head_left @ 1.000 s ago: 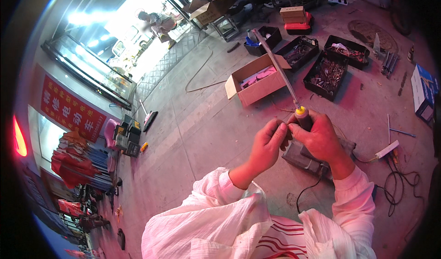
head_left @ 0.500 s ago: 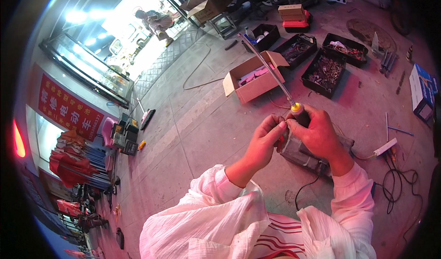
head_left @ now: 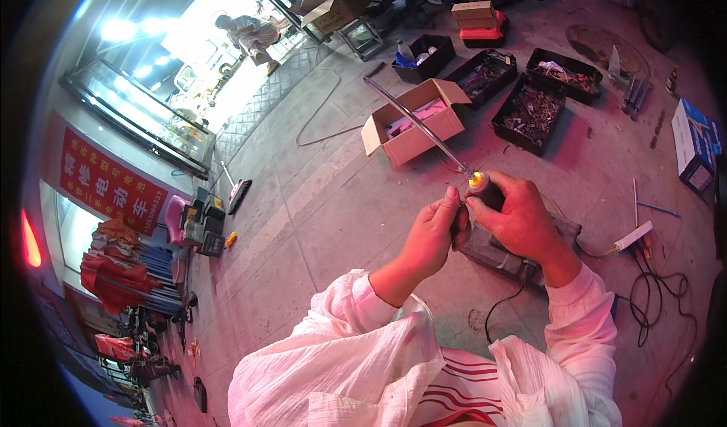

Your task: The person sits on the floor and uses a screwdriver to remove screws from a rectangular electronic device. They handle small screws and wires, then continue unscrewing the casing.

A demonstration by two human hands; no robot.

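Observation:
My right hand [head_left: 522,215] is closed around the dark handle of a tool [head_left: 428,130] with a yellow collar and a long, straight metal shaft. The shaft slants up to the left, its far end near the open cardboard box. Close beside it, my left hand [head_left: 428,238] has its fingers curled and its thumb up. A small dark piece shows at its fingers, too hidden to name. The fingertips of both hands almost meet just below the collar. Under the right hand, on the floor, lies a dark box-shaped unit [head_left: 492,251], partly covered by the hand and wrist.
An open cardboard box [head_left: 424,148] stands ahead, with black bins [head_left: 530,141] of small parts beyond it. At right lie a white power strip [head_left: 633,235], looped black cables [head_left: 644,313], thin rods and a blue-and-white box [head_left: 693,147]. Batteries [head_left: 204,222] stand left; a person crouches far off.
The tool's shaft has swung a little left and lower. My left thumb has lifted from the spot where both hands' fingertips pinched together. The whole view has shifted slightly.

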